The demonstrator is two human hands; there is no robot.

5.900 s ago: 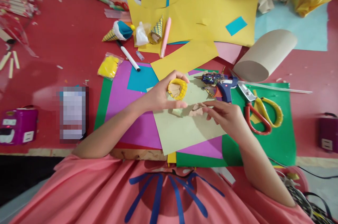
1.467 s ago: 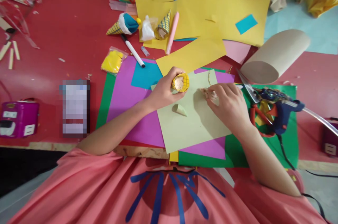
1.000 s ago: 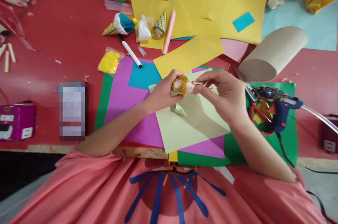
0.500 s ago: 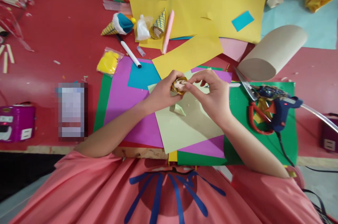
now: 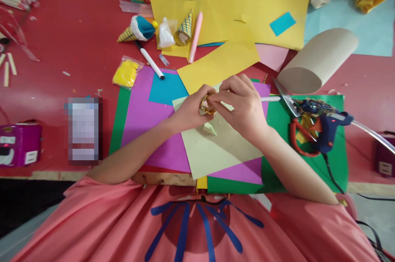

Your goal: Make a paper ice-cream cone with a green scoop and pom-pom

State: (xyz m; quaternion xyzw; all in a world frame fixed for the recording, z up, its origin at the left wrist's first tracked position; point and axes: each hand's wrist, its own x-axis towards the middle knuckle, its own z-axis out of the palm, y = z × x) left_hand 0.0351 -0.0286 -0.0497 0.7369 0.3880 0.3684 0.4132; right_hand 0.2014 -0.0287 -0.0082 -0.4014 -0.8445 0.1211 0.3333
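"Cone point(image 5: 205, 105): where is it?"
"Wrapped in the left hand point(image 5: 193, 108), over the pale paper point(image 5: 226, 142)."
"And the right hand point(image 5: 242, 105)?"
"Narrowed at the cone's mouth; holding what, I can't tell."

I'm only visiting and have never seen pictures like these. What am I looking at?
There's no machine here: these are a person's bare hands, seen from one camera worn on the head, looking forward and down. The left hand holds a small yellow patterned piece, its open end facing the camera. The right hand is at that opening; whether it pinches anything is hidden. Below lies a pale green sheet, among other papers on a red surface. To the right, a blue glue gun lies over scissors, near a beige tube. Farther off are a white marker and a blue-topped cone.
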